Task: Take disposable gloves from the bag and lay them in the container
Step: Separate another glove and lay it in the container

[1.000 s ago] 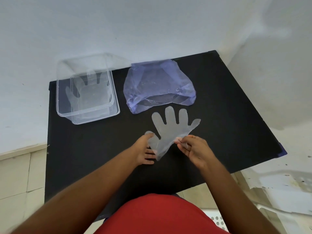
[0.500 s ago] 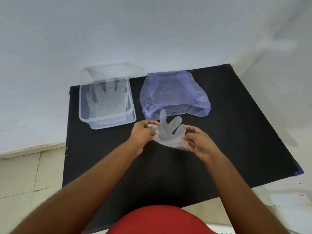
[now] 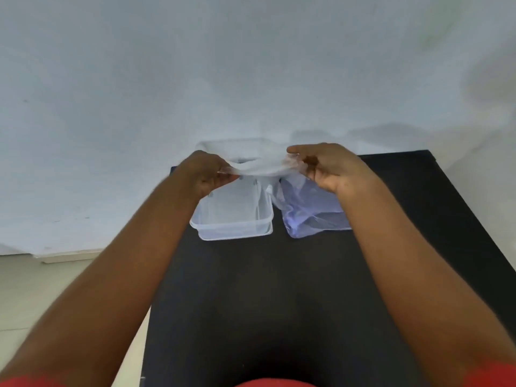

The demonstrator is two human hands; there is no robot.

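A thin clear disposable glove (image 3: pixel 259 169) hangs stretched between my two hands, above the clear plastic container (image 3: pixel 234 227). My left hand (image 3: pixel 206 174) pinches its left end and my right hand (image 3: pixel 326 167) pinches its right end. The container stands on the black table (image 3: pixel 251 289) near the far left corner. Its inside looks pale and blurred, so I cannot make out what lies in it. A crumpled bluish plastic bag (image 3: pixel 310 213) lies right of the container, partly hidden by my right hand and forearm.
A white wall rises behind the table. Pale floor tiles (image 3: pixel 55 289) show to the left of the table. My red shirt (image 3: pixel 273 382) fills the bottom edge.
Both hands lifted the glove off the table and carried it up and left, from in front of the bag to above the container. The camera tilted upward.
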